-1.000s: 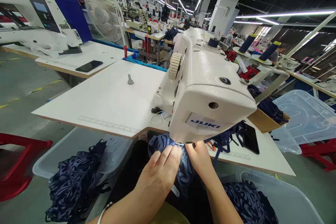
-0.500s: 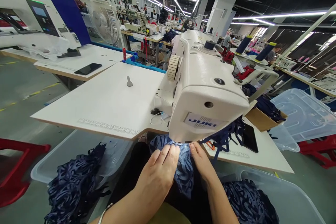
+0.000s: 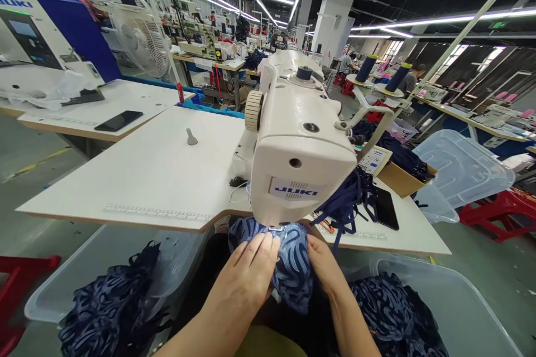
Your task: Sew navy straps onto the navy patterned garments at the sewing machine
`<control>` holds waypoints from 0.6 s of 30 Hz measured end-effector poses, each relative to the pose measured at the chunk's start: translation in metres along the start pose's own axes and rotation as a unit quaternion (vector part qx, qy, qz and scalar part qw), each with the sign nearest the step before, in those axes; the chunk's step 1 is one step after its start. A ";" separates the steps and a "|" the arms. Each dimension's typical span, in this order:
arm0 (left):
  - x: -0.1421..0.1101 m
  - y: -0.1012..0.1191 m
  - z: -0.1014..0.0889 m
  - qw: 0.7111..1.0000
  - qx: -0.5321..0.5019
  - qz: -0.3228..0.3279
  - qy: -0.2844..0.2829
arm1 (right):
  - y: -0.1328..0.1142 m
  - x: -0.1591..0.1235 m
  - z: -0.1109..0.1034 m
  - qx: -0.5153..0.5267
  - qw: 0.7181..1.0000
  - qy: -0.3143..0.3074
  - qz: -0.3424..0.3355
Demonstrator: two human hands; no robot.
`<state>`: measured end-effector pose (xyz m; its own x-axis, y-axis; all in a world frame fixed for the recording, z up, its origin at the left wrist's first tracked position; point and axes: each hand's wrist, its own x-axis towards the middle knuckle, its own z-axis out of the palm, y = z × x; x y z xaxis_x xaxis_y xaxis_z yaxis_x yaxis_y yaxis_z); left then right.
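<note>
A blue fabric piece [image 3: 294, 276] with a dark wavy pattern sits under the head of a white JUKI sewing machine [image 3: 301, 159] and hangs down over my lap. My left hand [image 3: 250, 268] presses it from the left, fingers close together near the needle area, with the thumb hidden. At the cloth's right edge, my right hand [image 3: 324, 262] grips it, its fingers partly hidden by the fabric. The machine head covers the needle. Right of the head, dark navy straps [image 3: 349, 201] lie heaped beside orange-handled scissors [image 3: 325, 226].
A clear bin [image 3: 42, 295] with dark patterned pieces [image 3: 109, 304] stands low at left, another bin [image 3: 464, 290] at right. The white table [image 3: 167, 173] bears a small grey metal piece [image 3: 191, 137]. A black phone [image 3: 385, 209] and a cardboard box [image 3: 404, 178] lie at right.
The view has shifted a little to the right. More of the patterned fabric shows spread between my hands, and my right hand now sits lower along its edge.
</note>
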<state>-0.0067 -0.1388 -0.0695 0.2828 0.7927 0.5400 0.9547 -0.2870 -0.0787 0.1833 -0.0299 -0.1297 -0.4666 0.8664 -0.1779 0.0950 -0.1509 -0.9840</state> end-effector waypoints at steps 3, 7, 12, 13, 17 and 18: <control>-0.004 -0.004 -0.014 0.992 -0.115 0.035 0.033 | -0.029 -0.023 -0.008 -0.006 1.000 -0.008 -0.012; -0.004 0.001 -0.026 0.927 -0.370 -0.065 -0.015 | -0.067 -0.060 0.008 -0.180 0.959 -0.084 -0.203; 0.004 0.001 -0.022 0.790 -0.546 -0.215 -0.177 | -0.076 -0.063 0.024 -0.284 0.923 -0.077 -0.248; 0.005 -0.003 -0.019 0.799 -0.527 -0.241 -0.159 | -0.071 -0.056 0.018 -0.263 0.939 -0.040 -0.219; 0.010 -0.021 -0.009 0.915 -0.341 -0.212 -0.030 | -0.040 -0.008 -0.021 -0.265 0.937 0.225 -0.030; 0.011 -0.025 -0.006 0.945 -0.280 -0.169 -0.001 | -0.032 0.006 -0.029 -0.314 0.912 0.264 0.003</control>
<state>-0.0276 -0.1265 -0.0563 -0.0297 0.8909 0.4532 0.7919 -0.2557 0.5545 0.2033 -0.0063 -0.0990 0.0084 0.9999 0.0107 0.6591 0.0025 -0.7520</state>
